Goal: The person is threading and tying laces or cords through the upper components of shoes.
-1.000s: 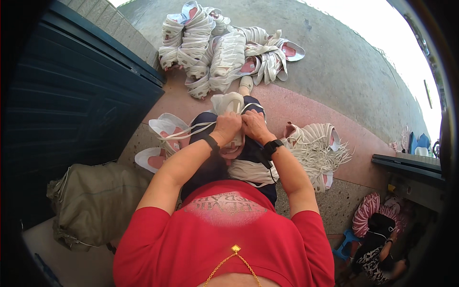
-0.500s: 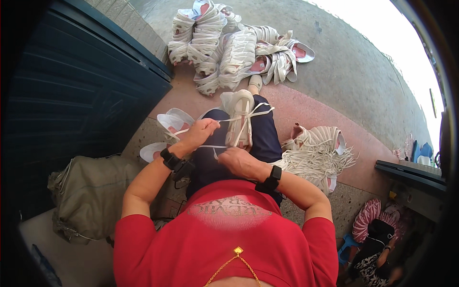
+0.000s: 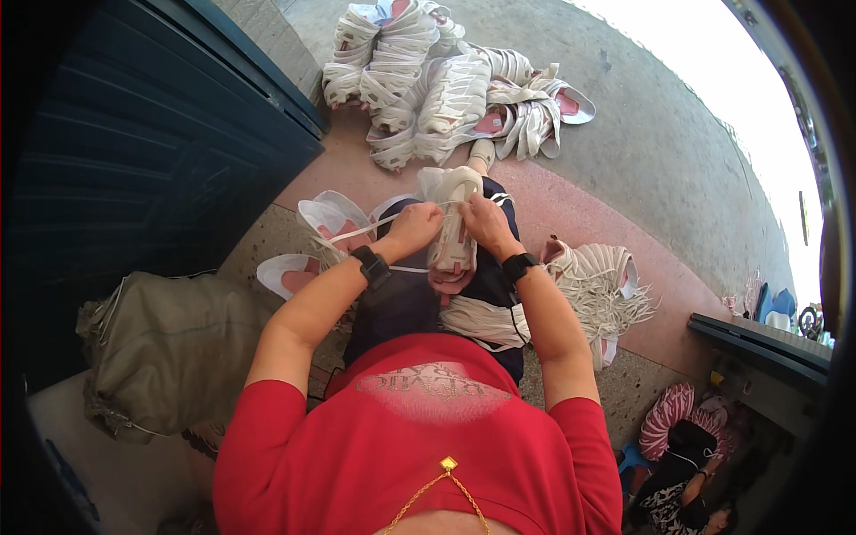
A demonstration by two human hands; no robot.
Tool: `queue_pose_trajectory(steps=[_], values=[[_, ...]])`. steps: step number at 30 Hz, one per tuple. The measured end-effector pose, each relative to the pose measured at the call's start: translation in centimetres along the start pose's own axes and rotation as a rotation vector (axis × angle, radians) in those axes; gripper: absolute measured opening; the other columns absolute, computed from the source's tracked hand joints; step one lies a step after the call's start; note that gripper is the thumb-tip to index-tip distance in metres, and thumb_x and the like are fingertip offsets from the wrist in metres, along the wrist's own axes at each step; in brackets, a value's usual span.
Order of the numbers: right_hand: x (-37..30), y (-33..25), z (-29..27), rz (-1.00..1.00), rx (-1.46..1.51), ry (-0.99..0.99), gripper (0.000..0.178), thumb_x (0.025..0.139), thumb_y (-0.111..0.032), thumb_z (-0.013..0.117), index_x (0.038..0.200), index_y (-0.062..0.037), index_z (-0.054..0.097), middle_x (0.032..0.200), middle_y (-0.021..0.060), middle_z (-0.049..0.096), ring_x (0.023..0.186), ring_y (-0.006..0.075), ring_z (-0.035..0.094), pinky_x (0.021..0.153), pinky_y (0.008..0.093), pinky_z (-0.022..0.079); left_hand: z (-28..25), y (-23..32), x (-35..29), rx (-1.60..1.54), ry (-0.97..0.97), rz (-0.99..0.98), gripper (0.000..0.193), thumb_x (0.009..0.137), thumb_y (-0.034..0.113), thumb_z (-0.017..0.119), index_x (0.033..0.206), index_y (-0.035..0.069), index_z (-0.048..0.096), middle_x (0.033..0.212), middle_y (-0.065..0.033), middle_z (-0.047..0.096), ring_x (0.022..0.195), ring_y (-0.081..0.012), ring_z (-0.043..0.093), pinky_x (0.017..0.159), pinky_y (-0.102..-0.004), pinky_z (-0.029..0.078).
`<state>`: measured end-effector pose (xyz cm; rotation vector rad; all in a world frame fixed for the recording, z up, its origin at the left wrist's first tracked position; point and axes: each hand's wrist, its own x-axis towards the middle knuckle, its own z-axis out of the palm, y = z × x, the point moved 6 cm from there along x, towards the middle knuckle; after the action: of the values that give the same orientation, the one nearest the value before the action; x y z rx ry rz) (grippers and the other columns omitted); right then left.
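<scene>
A white and pink shoe upper point(image 3: 453, 241) lies across my thighs, its toe end pointing away from me. At its left edge my left hand point(image 3: 415, 227) is closed on a white shoelace point(image 3: 383, 218); a length of lace trails off to the left. On the other side, my right hand point(image 3: 488, 223) pinches lace at the upper's far part, its fingertips close to those of my left. What the right fingers grip is partly hidden. A bundle of loose white laces point(image 3: 486, 321) rests on my lap, just nearer than the upper.
Stacked white shoe uppers point(image 3: 450, 94) lie on the floor ahead. More uppers point(image 3: 330, 223) are at my left, and a laced pile point(image 3: 593, 272) sits at my right. A dark door point(image 3: 160, 152) and an olive sack point(image 3: 174, 348) stand left. Another person point(image 3: 691, 473) is at lower right.
My right hand has moved up and away from me to the upper's far part. My left hand has shifted right, toward it. The lace ends stretched apart before are now drawn closer together.
</scene>
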<state>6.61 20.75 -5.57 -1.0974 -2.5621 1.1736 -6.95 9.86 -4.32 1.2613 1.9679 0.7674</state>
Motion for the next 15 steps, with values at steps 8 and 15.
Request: queue_pose_trajectory(steps=[8,15], values=[[-0.4,1.3,0.3,0.135,0.209,0.010,0.038,0.096,-0.033,0.054,0.092,0.0037,0.062,0.092,0.0300,0.066,0.095,0.0487,0.063,0.082,0.0543,0.048,-0.3,2.9,1.4,0.569,0.126,0.299,0.015,0.087,0.017,0.059,0.088,0.008,0.071,0.092,-0.0130,0.070,0.099,-0.0333,0.060,0.081,-0.0479,0.050],[-0.6,1.7,0.6,0.158,0.225,0.029,0.036,0.098,-0.032,0.051,0.096,0.0023,0.061,0.097,0.0299,0.066,0.098,0.0482,0.062,0.085,0.0535,0.047,0.0,5.2,1.6,0.805,0.000,0.452,0.012,0.082,0.017,0.061,0.086,0.010,0.070,0.091,-0.0103,0.068,0.101,-0.0308,0.058,0.078,-0.0459,0.045]])
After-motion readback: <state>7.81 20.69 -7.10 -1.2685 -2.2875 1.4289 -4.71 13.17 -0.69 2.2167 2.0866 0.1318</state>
